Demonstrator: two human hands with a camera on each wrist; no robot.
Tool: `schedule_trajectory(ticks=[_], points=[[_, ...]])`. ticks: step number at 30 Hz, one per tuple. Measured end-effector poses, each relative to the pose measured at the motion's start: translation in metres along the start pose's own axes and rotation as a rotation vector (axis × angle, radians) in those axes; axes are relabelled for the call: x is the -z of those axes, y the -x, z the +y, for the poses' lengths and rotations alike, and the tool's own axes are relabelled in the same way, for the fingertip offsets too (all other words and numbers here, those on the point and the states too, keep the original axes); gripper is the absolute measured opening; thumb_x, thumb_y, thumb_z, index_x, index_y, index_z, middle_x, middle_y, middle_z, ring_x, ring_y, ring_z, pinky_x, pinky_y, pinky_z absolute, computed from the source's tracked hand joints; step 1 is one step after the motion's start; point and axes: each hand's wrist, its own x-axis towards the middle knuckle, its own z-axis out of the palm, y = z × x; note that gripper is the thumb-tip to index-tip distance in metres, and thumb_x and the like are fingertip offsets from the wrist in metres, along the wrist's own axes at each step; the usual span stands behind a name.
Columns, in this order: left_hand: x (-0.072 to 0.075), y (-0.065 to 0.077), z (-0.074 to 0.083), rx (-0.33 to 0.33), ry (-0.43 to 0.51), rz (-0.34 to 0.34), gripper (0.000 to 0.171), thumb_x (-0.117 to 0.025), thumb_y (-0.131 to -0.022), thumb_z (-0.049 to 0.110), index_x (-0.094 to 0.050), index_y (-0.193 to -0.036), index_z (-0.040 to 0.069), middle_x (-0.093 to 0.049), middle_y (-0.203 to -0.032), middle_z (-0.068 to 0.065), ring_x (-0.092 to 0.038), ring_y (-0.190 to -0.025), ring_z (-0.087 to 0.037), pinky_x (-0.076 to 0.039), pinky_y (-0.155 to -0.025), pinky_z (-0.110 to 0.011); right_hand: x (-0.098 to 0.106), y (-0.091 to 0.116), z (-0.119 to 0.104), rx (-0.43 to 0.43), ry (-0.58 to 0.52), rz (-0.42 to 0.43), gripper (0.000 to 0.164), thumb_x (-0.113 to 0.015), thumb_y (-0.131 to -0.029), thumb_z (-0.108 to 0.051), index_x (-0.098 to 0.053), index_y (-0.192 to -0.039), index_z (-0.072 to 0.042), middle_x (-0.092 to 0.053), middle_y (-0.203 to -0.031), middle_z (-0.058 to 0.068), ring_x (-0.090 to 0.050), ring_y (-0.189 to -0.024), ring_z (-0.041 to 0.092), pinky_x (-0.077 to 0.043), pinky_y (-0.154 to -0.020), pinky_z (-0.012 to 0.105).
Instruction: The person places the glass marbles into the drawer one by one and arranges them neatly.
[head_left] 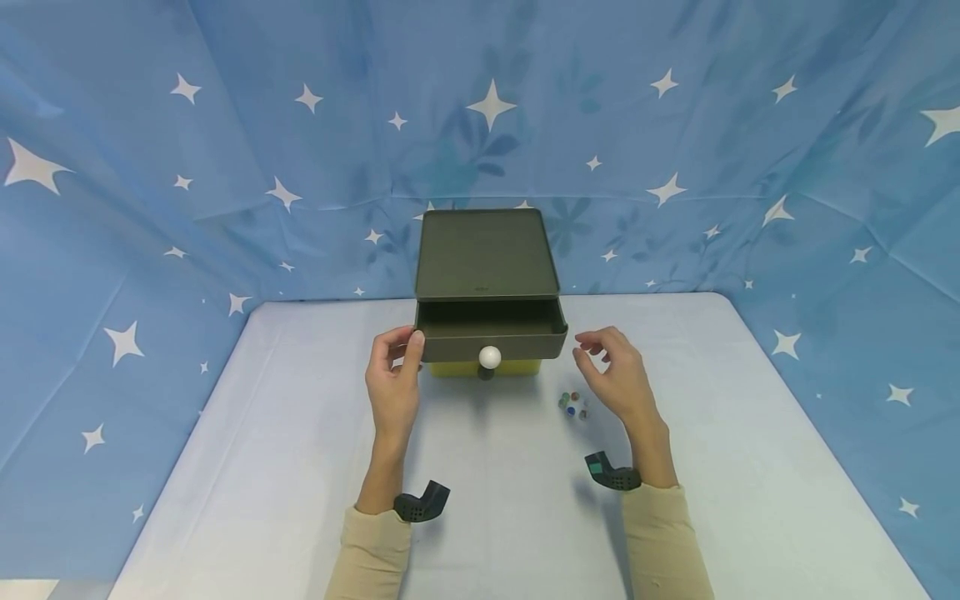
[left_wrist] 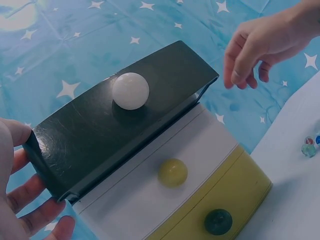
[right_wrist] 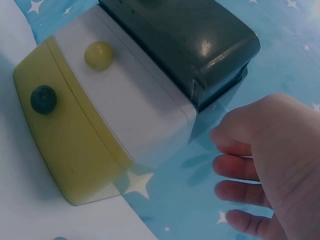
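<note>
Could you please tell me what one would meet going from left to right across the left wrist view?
The person's left grip, the white knob, the yellow knob, the dark green knob, the small marbles at the right edge.

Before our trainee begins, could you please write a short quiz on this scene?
1. Multiple choice: what colour is the knob on the pulled-out dark green drawer? A) yellow B) white C) blue
2. True or false: the left hand touches that drawer.
3. Which hand is nearer the small coloured balls?

Key: 1. B, as the white knob shows. 2. True. 3. The right hand.
</note>
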Motion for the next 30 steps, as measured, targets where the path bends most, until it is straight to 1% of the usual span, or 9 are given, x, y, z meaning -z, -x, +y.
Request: schedule_trajectory(ticks=[2,5,10,13,17,23,30], points=[[0.0,0.0,0.0,-0.001,0.002,0.001,0.03,-0.066,-0.098,0.024,-0.062,-0.119,0.003,-0.062,-0.11,0.002,-0.059,-0.097,-0.016,-0.053,-0.073,-0.017,-0.001,0.0,0.002,-0.022,0.002,-0.029,0.019,-0.069,-0.091,-0.011,-0.067,-0.109,-0.004,-0.065,-0.1,0.012,-0.059,-0.091,0.025,-0.052,-0.076,0.047],[0.0,0.0,0.0,-0.001,0.003,0.003,0.03,-0.066,-0.098,0.024,-0.062,-0.119,0.003,-0.062,-0.11,0.003,-0.059,-0.097,-0.016,-0.053,-0.073,-0.017,-0.002,0.0,0.006,-0.056,0.01,-0.069,0.02,-0.069,-0.092,-0.011,-0.067,-0.11,-0.004,-0.065,-0.1,0.012,-0.059,-0.091,0.026,-0.051,-0.077,0.044],[0.0,0.0,0.001,-0.007,0.003,0.004,0.03,-0.066,-0.098,0.023,-0.062,-0.12,0.003,-0.062,-0.111,0.0,-0.059,-0.097,-0.015,-0.053,-0.073,-0.017,-0.003,0.001,0.011,-0.115,0.038,-0.146,0.023,-0.067,-0.094,-0.016,-0.067,-0.114,-0.005,-0.064,-0.103,0.011,-0.058,-0.093,0.026,-0.05,-0.08,0.041],[0.0,0.0,0.001,-0.011,0.003,0.0,0.03,-0.066,-0.098,0.023,-0.062,-0.12,0.002,-0.062,-0.112,-0.002,-0.059,-0.096,-0.014,-0.053,-0.073,-0.017,-0.003,0.001,0.012,-0.15,0.052,-0.194,0.026,-0.066,-0.095,-0.019,-0.067,-0.116,-0.005,-0.064,-0.106,0.01,-0.057,-0.096,0.026,-0.05,-0.082,0.041],[0.0,0.0,0.0,-0.007,0.006,-0.004,0.031,-0.066,-0.098,0.023,-0.062,-0.12,0.003,-0.062,-0.112,0.0,-0.059,-0.097,-0.015,-0.053,-0.073,-0.017,-0.002,0.002,0.014,-0.186,0.063,-0.248,0.028,-0.064,-0.096,-0.021,-0.066,-0.118,-0.005,-0.064,-0.108,0.011,-0.057,-0.099,0.027,-0.05,-0.085,0.043],[0.0,0.0,0.001,-0.005,0.005,-0.003,0.031,-0.066,-0.098,0.024,-0.062,-0.12,0.003,-0.062,-0.111,0.002,-0.059,-0.097,-0.016,-0.053,-0.073,-0.018,-0.004,0.001,0.018,-0.21,0.068,-0.295,0.028,-0.064,-0.095,-0.021,-0.066,-0.119,-0.006,-0.063,-0.108,0.011,-0.056,-0.1,0.027,-0.051,-0.087,0.045],[0.0,0.0,0.0,0.005,-0.003,0.0,0.031,-0.066,-0.098,0.023,-0.062,-0.121,0.003,-0.062,-0.113,-0.002,-0.059,-0.097,-0.016,-0.053,-0.073,-0.017,-0.005,0.003,0.023,-0.249,0.072,-0.354,0.03,-0.066,-0.095,-0.021,-0.065,-0.121,-0.006,-0.064,-0.111,0.012,-0.056,-0.104,0.029,-0.052,-0.09,0.047]])
